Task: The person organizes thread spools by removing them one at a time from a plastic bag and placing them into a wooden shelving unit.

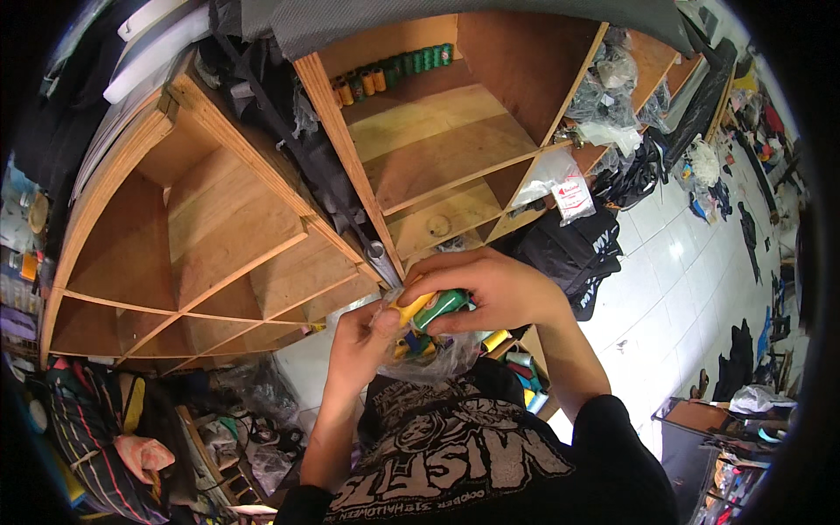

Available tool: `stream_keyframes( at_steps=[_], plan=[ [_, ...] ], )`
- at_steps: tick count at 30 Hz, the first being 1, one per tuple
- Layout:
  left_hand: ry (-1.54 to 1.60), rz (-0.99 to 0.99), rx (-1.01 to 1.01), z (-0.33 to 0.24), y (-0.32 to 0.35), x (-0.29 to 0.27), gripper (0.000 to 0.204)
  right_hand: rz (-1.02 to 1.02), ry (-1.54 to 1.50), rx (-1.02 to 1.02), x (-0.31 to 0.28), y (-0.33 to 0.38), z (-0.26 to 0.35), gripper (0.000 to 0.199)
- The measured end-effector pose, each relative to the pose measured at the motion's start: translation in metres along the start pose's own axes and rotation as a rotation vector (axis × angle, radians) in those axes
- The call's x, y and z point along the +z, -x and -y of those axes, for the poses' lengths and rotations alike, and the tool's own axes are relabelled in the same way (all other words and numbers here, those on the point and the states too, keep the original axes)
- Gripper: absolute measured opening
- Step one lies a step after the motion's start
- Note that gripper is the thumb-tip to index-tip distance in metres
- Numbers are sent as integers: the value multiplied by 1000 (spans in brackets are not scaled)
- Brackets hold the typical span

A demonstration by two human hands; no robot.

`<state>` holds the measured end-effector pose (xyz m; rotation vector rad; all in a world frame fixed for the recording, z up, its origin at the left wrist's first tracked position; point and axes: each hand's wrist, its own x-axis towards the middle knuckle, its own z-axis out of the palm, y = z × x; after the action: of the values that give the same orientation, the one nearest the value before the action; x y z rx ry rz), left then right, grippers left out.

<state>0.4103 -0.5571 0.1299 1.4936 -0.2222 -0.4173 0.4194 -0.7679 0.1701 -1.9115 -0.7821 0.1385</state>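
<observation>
My right hand (494, 289) is curled around a green thread spool (443, 308) and a yellow thread spool (415, 308), which lie side by side under its fingers. My left hand (357, 348) is closed on the rim of a clear plastic bag (437, 366), with its thumb close to the yellow spool. More spools in mixed colours show inside the bag, partly hidden by my hands. Bag and hands are in front of my black shirt. On an upper shelf ahead stands a row of green and orange spools (380, 80).
Wooden shelving with open compartments (236, 210) stands to the left, and a second shelf unit (437, 149) is straight ahead. Black bags (564, 254) lie to the right on the white tiled floor (652, 306). A box of spools (529, 372) is beside me, below my right forearm.
</observation>
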Motion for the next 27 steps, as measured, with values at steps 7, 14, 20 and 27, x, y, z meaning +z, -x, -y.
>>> stream_keyframes(
  at_steps=[7,14,20,27],
  plan=[
    [-84,-10,-40,1,1,-6,35,-28,-231,178,3,-3,-10,48],
    [29,-204,-113,6,-2,1,37,-385,-565,362,-13,-3,-58,30],
    [45,-298,-106,-1,1,9,34,-726,-682,291,-52,-36,-123,31],
    [-70,-354,-46,4,11,-11,34,-993,-611,262,-101,-103,-204,35]
  ],
)
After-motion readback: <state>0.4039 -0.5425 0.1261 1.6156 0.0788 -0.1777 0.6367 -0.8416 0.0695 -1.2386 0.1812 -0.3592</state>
